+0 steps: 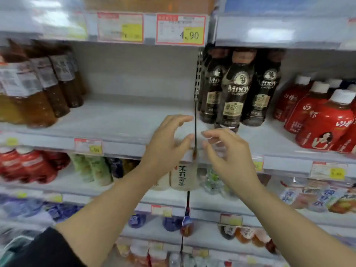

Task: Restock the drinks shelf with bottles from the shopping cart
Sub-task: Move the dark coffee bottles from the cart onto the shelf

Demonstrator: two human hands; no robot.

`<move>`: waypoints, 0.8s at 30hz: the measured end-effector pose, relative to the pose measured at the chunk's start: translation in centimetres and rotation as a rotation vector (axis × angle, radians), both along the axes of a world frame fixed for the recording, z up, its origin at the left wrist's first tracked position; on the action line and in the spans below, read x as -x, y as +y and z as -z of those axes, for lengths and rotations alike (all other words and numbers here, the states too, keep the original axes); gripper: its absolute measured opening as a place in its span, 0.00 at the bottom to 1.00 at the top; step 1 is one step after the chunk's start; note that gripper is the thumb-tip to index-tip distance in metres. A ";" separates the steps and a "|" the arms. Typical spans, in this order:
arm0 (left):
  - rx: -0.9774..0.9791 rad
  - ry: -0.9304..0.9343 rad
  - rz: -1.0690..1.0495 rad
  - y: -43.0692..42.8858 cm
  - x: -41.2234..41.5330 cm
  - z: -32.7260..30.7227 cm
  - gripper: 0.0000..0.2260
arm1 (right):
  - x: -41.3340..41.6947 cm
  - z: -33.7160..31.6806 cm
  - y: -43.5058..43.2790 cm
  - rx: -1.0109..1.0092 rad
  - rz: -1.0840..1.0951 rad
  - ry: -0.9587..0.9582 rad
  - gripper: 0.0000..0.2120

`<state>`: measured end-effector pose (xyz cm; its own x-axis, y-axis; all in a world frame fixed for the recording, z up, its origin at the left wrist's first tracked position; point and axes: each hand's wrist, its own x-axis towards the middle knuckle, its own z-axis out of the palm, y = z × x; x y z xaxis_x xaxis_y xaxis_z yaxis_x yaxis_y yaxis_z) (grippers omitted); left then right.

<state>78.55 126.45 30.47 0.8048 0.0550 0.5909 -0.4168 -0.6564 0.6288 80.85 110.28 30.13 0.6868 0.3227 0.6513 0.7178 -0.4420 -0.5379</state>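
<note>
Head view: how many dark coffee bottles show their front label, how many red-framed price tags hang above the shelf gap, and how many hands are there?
Dark brown plastic coffee bottles, label showing: 3
Red-framed paper price tags: 2
Bare hands, left hand and right hand: 2
Total: 7

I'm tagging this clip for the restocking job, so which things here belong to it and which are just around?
Job: left hand and right hand, both empty; bare shelf stretch in front of them.
Just around: black coffee bottles, red bottles, amber bottles, price tag, beige tea bottle below.
</note>
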 end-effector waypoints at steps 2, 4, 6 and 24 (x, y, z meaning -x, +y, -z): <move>-0.003 -0.024 -0.055 3.1 3.2 2.3 0.14 | 1.6 1.5 3.2 0.019 -0.099 0.031 0.09; 0.025 0.001 -0.159 6.6 6.6 4.7 0.12 | 2.9 3.4 6.7 0.053 -0.188 0.080 0.10; 0.055 0.064 -0.276 10.1 9.9 7.3 0.10 | 4.3 5.8 10.6 0.105 -0.263 0.160 0.09; 0.497 0.788 -0.893 34.7 37.6 35.9 0.09 | 18.9 37.2 42.9 0.861 -0.572 0.830 0.13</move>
<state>40.95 161.17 -5.43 0.4961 0.8275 -0.2629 0.6358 -0.1400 0.7591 61.93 153.21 -7.11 0.4092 0.7939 -0.4498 0.5122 -0.6078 -0.6068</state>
